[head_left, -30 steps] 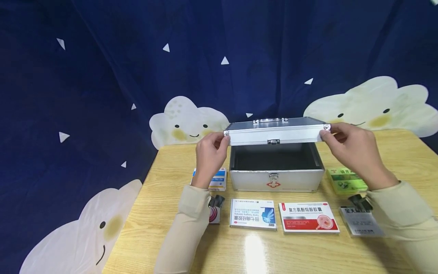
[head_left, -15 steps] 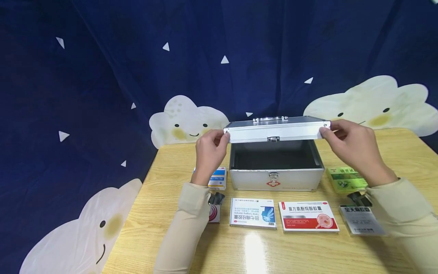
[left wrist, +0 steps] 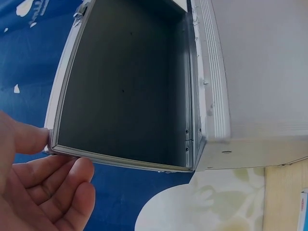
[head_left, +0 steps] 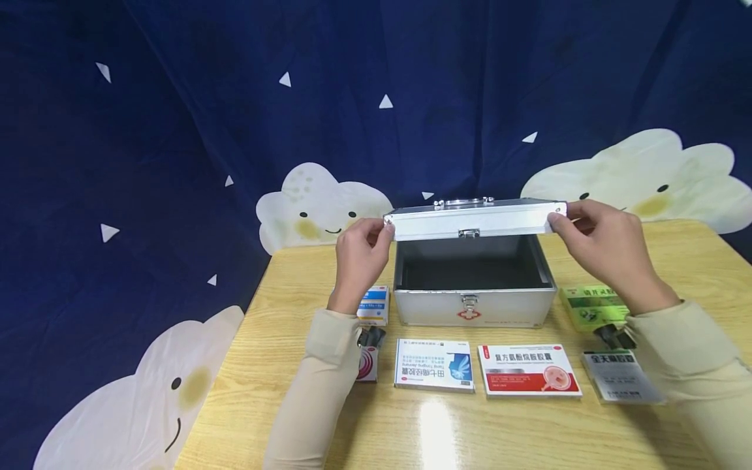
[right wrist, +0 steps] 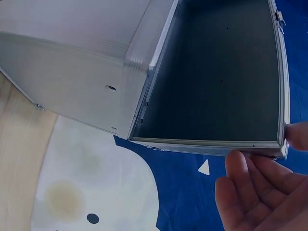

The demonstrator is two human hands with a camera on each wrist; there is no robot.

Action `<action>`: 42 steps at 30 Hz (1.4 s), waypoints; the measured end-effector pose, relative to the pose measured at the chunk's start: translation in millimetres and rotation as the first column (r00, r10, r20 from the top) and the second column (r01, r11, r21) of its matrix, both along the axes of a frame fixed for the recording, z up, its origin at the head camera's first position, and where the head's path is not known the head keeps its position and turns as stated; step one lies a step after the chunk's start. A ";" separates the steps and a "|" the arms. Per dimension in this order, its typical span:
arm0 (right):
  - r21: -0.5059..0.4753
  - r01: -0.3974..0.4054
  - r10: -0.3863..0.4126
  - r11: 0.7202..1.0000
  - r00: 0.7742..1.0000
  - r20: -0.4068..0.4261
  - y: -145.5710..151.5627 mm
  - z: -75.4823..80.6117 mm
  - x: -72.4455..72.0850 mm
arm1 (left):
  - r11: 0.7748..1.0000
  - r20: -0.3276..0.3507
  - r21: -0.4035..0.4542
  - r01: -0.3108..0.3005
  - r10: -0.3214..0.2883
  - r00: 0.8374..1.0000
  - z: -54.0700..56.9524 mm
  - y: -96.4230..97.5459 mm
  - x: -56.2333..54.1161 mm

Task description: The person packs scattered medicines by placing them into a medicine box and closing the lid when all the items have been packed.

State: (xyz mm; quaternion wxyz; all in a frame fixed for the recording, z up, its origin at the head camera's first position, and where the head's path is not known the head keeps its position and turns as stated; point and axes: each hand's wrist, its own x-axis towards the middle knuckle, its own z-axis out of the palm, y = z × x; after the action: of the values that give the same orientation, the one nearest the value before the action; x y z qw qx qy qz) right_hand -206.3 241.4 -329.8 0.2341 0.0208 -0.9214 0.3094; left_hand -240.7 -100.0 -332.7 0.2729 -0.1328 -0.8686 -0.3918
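A silver first-aid case (head_left: 431, 310) with a red cross and a front latch stands on the table, its dark interior showing in the head view. The lid (head_left: 429, 226) is tilted up, with a carry handle on top. My left hand (head_left: 360, 261) pinches the lid's front left corner between thumb and fingers. At the front right corner, my right hand (head_left: 611, 251) grips the lid the same way. Both wrist views look into the lid's dark lining (left wrist: 120, 86), the left hand's fingers (left wrist: 79, 173) curled under its edge.
In front of the case lie a white-and-blue medicine box (head_left: 433, 365), a red-and-white one (head_left: 531, 385) and a grey one (head_left: 623, 378). A green box (head_left: 590, 310) is to the right, a blue-and-white box (head_left: 376, 307) to the left. A swirl-marked box (head_left: 368, 363) is partly behind the left wrist.
Both hands have risen slightly, lifting the front edge of the lid a little higher and widening the gap above the case. The medicine boxes have stayed in place.
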 end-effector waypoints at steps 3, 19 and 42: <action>-0.004 0.002 -0.002 1.000 1.000 0.001 0.0 0.9 -1.1 | 1.000 -0.012 0.002 0.004 -0.004 1.000 1.1 0.0 -0.7; -0.043 -0.003 0.003 0.999 1.000 0.012 -2.2 1.1 -5.2 | 0.999 0.013 0.029 0.029 -0.029 0.999 -1.2 -1.9 0.4; -0.060 0.021 -0.017 0.998 0.998 0.068 -3.3 7.1 -7.3 | 0.995 -0.004 0.017 0.099 -0.099 0.995 2.4 -5.1 -9.5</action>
State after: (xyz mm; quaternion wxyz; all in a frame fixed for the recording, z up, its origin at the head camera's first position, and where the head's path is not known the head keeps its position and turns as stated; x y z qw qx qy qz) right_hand -213.6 238.1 -322.7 0.2065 -0.0053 -0.9190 0.3357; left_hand -250.2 -105.1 -330.3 0.2558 -0.1739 -0.8571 -0.4120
